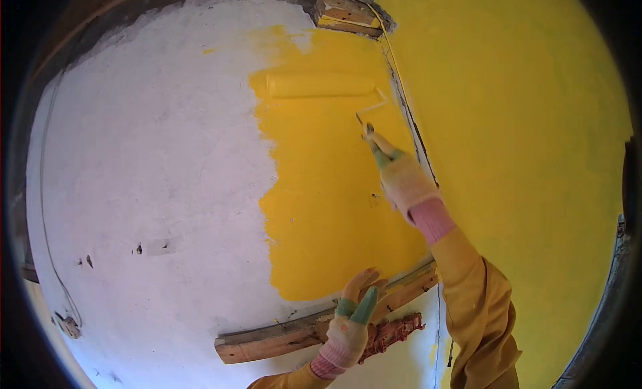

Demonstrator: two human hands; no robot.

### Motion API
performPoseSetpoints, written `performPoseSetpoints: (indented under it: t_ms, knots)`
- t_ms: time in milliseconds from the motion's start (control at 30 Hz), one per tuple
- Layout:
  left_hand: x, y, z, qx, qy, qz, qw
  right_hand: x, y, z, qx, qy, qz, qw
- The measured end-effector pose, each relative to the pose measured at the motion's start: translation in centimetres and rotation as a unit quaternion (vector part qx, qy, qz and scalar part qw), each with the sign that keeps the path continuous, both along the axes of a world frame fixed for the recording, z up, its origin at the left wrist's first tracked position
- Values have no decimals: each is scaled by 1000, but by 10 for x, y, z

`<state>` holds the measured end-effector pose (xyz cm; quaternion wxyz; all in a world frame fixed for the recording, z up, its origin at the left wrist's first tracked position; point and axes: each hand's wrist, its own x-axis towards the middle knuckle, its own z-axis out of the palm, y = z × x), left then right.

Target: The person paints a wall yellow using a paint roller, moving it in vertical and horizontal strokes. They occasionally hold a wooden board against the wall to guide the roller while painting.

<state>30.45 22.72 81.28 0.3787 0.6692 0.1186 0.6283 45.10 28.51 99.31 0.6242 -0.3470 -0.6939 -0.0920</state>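
My right hand (400,177), in a pale knit glove with green fingertips, is raised and grips the handle of a paint roller (321,85). The yellow-soaked roller sleeve lies flat against the wall near the top of a fresh yellow patch (334,195). My left hand (352,322), gloved the same way, is held up lower down with fingers spread, holding nothing, just in front of a wooden batten (267,341). Both sleeves are mustard yellow.
To the left is the unpainted white wall (154,175), marked with small holes and a thin cable (45,208). The adjoining wall (521,155) on the right is fully yellow. A wooden block (344,13) sits at the top corner. A reddish bracket (394,332) hangs under the batten.
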Motion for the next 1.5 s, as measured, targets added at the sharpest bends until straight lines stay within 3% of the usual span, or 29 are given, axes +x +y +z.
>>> performPoseSetpoints:
  t_ms: [67,200,233,267,300,367,433,500,533,600,667,800,933,1100,1200,1233,1267,1300,1367,1400,1467,1500]
  knots:
    - [-2,-10,0,-7,1,-18,1000,8,15,-31,124,-185,-216,951]
    - [-4,-22,6,-24,38,-35,998,2,1,-33,124,-227,-291,921]
    - [-4,-22,7,-20,37,-36,998,-1,11,-20,93,-120,-154,976]
    - [-4,-21,6,-5,57,-38,998,-5,12,-7,57,-9,-10,998]
    - [-4,-21,6,10,79,-40,996,-6,9,9,58,-9,-10,998]
    - [-6,-33,6,-15,78,-48,996,-8,-8,41,-66,51,43,996]
    - [-14,-27,-7,-44,77,-56,994,-7,-8,50,-73,62,44,994]
    - [-27,-11,-29,81,64,84,991,-6,-6,46,-82,70,42,993]
    - [-32,-16,-32,80,63,83,991,-3,-4,36,-69,53,32,996]
    - [-39,-51,-9,-6,86,-21,996,-1,-6,20,-56,37,21,998]
    - [-51,-50,-13,26,113,17,993,-1,-21,13,-137,130,129,973]
    - [-58,-54,-5,77,173,61,980,-5,-27,40,-176,147,126,965]
    - [-58,-54,-10,53,82,0,995,-5,-23,37,-134,134,148,971]
    - [-90,-38,-22,56,44,155,985,9,-6,7,-60,42,77,994]
    - [-142,-10,-27,56,56,243,967,7,-31,33,-138,108,117,978]
    - [-169,3,-29,202,141,370,896,8,-28,48,-129,95,120,980]
    - [-178,4,-21,335,220,482,779,8,-25,63,-121,82,126,981]
    - [-181,-2,-24,337,217,486,777,7,-23,79,-117,78,129,982]
    - [-172,-45,-13,305,254,598,696,3,-21,110,-96,75,137,983]
    - [-178,-43,-16,306,252,602,693,1,-19,122,-93,72,141,983]
    - [-201,-38,-29,353,332,634,604,-3,-16,136,-105,87,172,976]
    - [-210,-34,-35,351,333,636,602,-5,-15,135,-106,87,175,975]
